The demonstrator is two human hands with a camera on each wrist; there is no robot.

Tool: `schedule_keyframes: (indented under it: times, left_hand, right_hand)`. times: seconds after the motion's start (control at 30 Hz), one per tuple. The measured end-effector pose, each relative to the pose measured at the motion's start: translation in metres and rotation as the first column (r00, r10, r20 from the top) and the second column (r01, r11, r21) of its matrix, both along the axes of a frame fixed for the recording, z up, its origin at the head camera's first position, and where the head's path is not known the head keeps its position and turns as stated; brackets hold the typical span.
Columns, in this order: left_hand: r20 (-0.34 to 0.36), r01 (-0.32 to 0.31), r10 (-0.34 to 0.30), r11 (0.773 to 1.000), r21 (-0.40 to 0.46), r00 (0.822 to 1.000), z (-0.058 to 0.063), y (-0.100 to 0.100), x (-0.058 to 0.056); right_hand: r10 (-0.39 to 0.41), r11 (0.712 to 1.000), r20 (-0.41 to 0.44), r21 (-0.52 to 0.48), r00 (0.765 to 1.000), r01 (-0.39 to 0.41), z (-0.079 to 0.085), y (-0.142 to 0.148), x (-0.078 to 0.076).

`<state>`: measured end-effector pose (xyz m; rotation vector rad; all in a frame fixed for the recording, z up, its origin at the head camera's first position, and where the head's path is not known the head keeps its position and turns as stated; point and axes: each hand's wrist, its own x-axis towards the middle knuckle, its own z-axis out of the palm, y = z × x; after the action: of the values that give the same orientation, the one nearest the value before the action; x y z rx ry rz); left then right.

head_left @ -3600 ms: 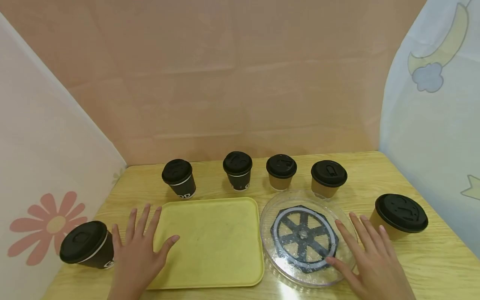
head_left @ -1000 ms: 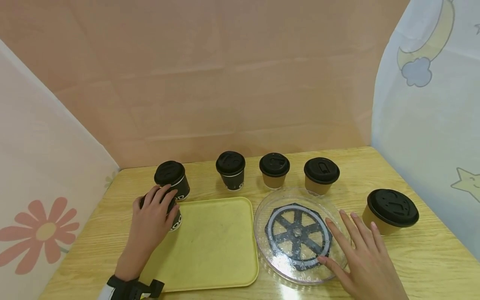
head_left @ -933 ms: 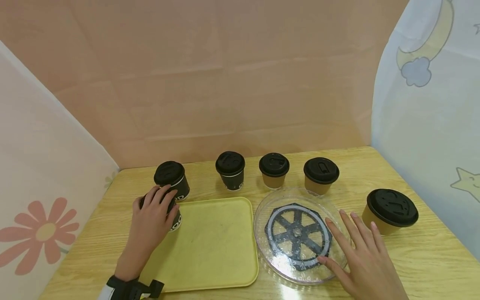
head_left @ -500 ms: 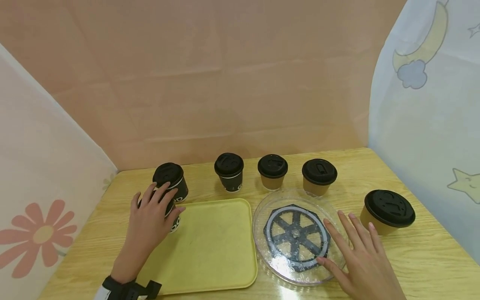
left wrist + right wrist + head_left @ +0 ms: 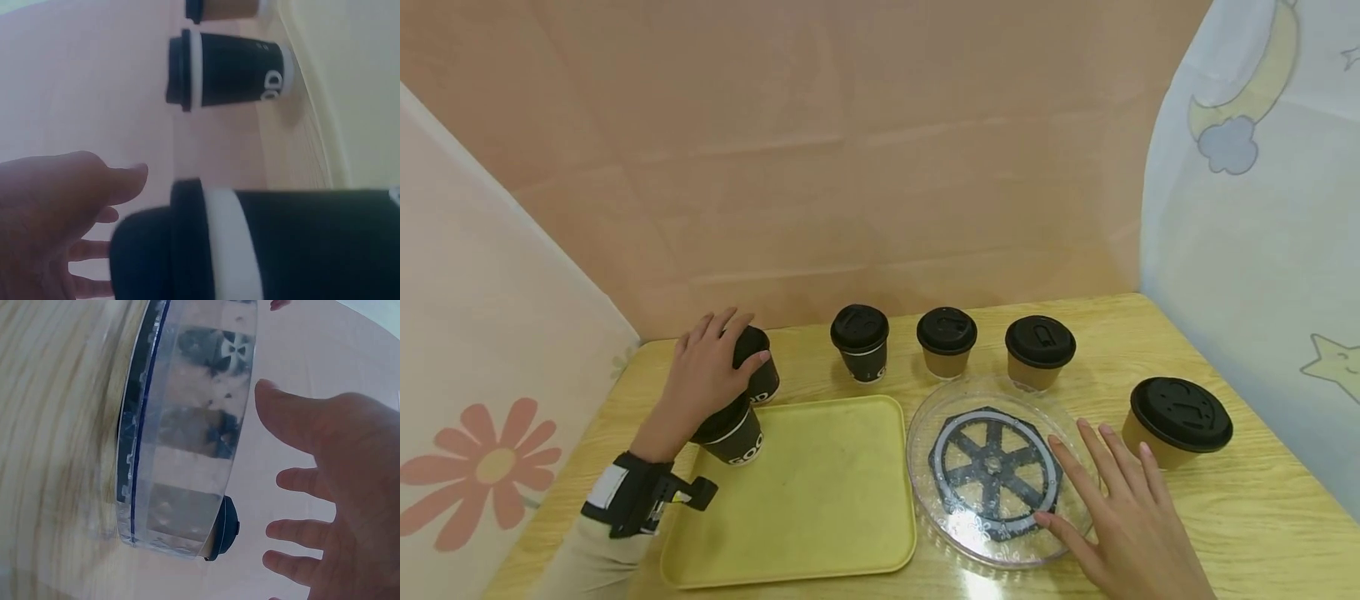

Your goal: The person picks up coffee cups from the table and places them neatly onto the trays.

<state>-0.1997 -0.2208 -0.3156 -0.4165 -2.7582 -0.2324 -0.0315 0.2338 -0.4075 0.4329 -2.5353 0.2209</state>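
In the head view, a black paper coffee cup with a dark lid [image 5: 733, 435] stands on the back-left corner of the yellow tray [image 5: 805, 508]. My left hand [image 5: 709, 371] is above and behind it, fingers extended, beside another lidded black cup [image 5: 766, 379] that it partly covers; contact cannot be made out. In the left wrist view, a large black cup [image 5: 312, 244] hides some fingertips. My right hand [image 5: 1131, 517] spreads its fingers at the right side of a clear round plastic turntable [image 5: 996, 550], holding nothing; in the right wrist view its thumb is near the turntable's rim.
A further black cup [image 5: 863, 354] and two small brown cups [image 5: 947, 362] [image 5: 1033, 375] stand along the back. A larger brown cup [image 5: 1153, 442] is at the right on the wooden table [image 5: 1247, 533]. Cloth screens [image 5: 880, 183] enclose the table.
My left hand brought the black cup from the table's left side onto the tray's corner, let go, then moved up and back to the cup behind. My right hand stayed nearly still.
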Motion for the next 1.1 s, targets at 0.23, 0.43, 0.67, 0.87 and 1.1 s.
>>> schedule_keyframes:
  times: [0.23, 0.43, 0.67, 0.87, 1.1]
  left_hand:
    - [0.177, -0.052, 0.056, 0.998, -0.028, 0.983, 0.0, -0.004, -0.018]
    - [0.321, -0.041, 0.045, 0.999, -0.022, 0.946, -0.002, -0.007, -0.026]
    - [0.336, -0.013, 0.004, 1.0, 0.023, 0.942, -0.005, -0.009, -0.029]
    - [0.302, -0.009, 0.0, 1.0, 0.028, 0.953, -0.006, -0.009, -0.029]
    - [0.255, 0.014, -0.021, 0.999, 0.03, 0.967, -0.001, -0.006, -0.028]
  right_hand:
    - [-0.003, 1.0, -0.011, -0.004, 1.0, 0.003, -0.001, -0.001, 0.001]
    - [-0.002, 1.0, -0.015, -0.001, 1.0, 0.002, -0.001, -0.001, 0.0]
    - [-0.004, 1.0, -0.018, 0.003, 1.0, 0.004, -0.002, -0.001, 0.0]
    - [-0.005, 1.0, -0.026, 0.004, 1.0, 0.005, -0.002, -0.002, 0.0]
    - [-0.01, 1.0, -0.019, 0.01, 1.0, 0.01, -0.002, -0.001, 0.0]
